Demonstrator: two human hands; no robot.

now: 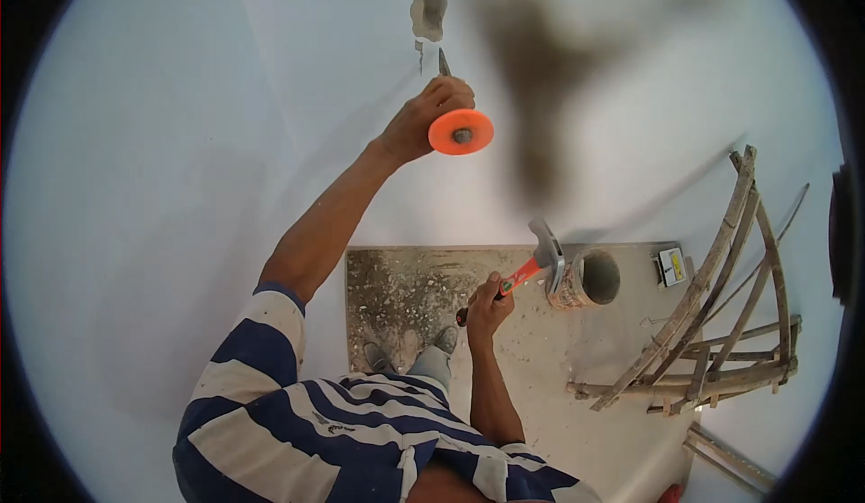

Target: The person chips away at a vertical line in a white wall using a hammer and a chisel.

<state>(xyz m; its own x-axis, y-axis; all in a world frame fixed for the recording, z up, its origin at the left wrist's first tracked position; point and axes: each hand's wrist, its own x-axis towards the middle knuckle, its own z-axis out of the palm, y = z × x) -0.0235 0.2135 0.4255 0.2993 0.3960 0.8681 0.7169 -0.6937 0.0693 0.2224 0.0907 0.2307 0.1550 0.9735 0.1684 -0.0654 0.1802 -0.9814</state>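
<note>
My left hand [431, 114] is wrapped round a chisel [462, 134] with a round orange guard, its steel tip pointing up at the white wall. Just above the tip, a chipped groove [429, 7] runs up the wall, with bare grey plaster showing. Lower down, my right hand [489, 309] grips a claw hammer [523, 273] by its orange and black handle. The hammer's metal head is raised to the right, apart from the chisel.
Rubble [401, 296] covers the floor around my shoes. A crusted bucket [586, 279] stands by the wall, with a small box [671, 267] beyond it. A rough wooden frame [721, 323] stands at the right. A dark smear blurs part of the view.
</note>
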